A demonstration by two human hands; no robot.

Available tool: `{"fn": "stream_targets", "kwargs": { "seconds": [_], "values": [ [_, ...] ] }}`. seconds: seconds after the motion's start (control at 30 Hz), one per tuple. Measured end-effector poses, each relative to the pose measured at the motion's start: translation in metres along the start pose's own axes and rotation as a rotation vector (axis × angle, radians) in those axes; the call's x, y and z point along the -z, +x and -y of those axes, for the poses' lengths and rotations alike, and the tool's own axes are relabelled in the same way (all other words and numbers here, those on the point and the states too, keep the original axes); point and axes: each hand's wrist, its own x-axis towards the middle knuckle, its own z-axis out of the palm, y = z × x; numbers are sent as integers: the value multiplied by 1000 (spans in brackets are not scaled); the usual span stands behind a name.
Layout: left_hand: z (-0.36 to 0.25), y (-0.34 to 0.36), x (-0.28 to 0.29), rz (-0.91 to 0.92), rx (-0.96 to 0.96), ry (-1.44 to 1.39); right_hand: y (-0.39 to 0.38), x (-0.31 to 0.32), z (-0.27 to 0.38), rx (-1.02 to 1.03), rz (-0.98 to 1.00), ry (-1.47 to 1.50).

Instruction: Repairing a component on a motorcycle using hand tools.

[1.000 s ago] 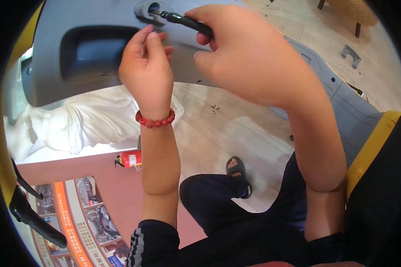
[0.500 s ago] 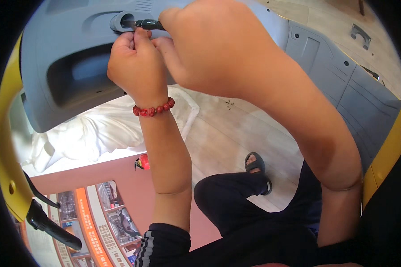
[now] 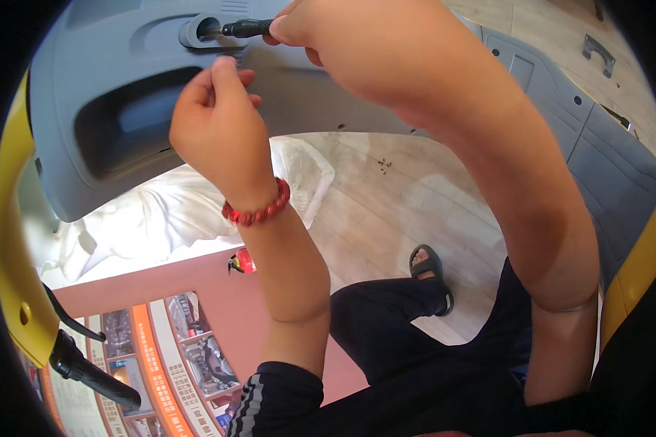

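Observation:
A screwdriver [image 3: 247, 28] with a black handle lies nearly level, its shaft reaching into a round cup-shaped opening [image 3: 189, 33] in the grey trim panel [image 3: 306, 105]. The fingers of my right hand [image 3: 353, 51] pinch the end of that handle. Just below the opening is my left hand [image 3: 222, 138], apart from the screwdriver. Its thumb points up and its fingers are curled in; whatever they might hold is hidden. A deep oblong pull recess [image 3: 135, 116] in the panel lies left of my left hand. A red bead bracelet [image 3: 259, 211] circles my left wrist.
The yellow body frame [image 3: 7, 240] curves down the left side, with a black strut [image 3: 98, 375] beside it. More grey trim [image 3: 605, 171] runs along the right. A loose grey handle-shaped part [image 3: 599, 55] and several small screws [image 3: 384, 166] lie on the floor. A red fire extinguisher [image 3: 242, 261] stands below.
My left hand has come away from the screwdriver shaft and dropped lower. My right hand has shifted right to the handle's end, leaving more of the screwdriver in sight.

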Motion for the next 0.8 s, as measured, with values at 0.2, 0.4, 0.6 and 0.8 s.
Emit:
{"fn": "stream_targets", "kwargs": {
  "seconds": [0.2, 0.4, 0.6, 0.8],
  "values": [
    [18, 5, -9, 642, 385, -1188, 2, 0, -2, -123, 79, 92],
    [21, 13, -21, 580, 384, -1284, 4, 7, 16, -934, -23, 699],
    [12, 9, -14, 561, 421, -1286, -14, 17, 26, -271, -41, 11],
    [12, 9, -15, 587, 464, -1328, -19, 14, 23, -206, -5, -211]
  ]
}}
